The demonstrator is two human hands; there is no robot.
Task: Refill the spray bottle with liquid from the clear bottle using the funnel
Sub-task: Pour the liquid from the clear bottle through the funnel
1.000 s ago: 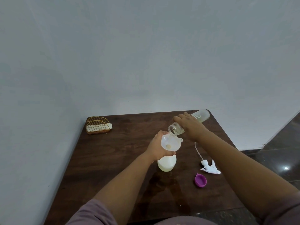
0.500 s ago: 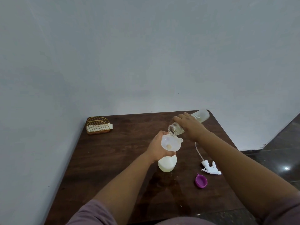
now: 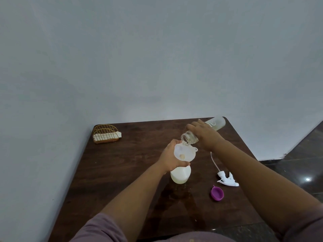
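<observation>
The pour is under way and almost nothing has shifted over the last second — both hands sit where they were, so this reads as a steady hold and not a new move. The right hand (image 3: 205, 135) grips the clear bottle (image 3: 215, 123) around its middle, tipped well over so its open mouth hangs just above the far rim of the funnel (image 3: 185, 152). The left hand (image 3: 170, 158) is wrapped around the neck where the funnel seats into the spray bottle (image 3: 180, 175), which stands upright near the middle of the table (image 3: 122, 172). A small pale pool shows at the funnel's throat; the stream itself is too faint to make out. That unchanged tilt suggests the liquid is draining at a slow pace, and the refill is likely mid-way — the fill level cannot be read. Off to the right, well apart, lie the spray trigger head (image 3: 227, 179) with its dip tube and, nearer, a purple cap (image 3: 217, 193). A wire basket (image 3: 105, 134) sits at the far left corner.
</observation>
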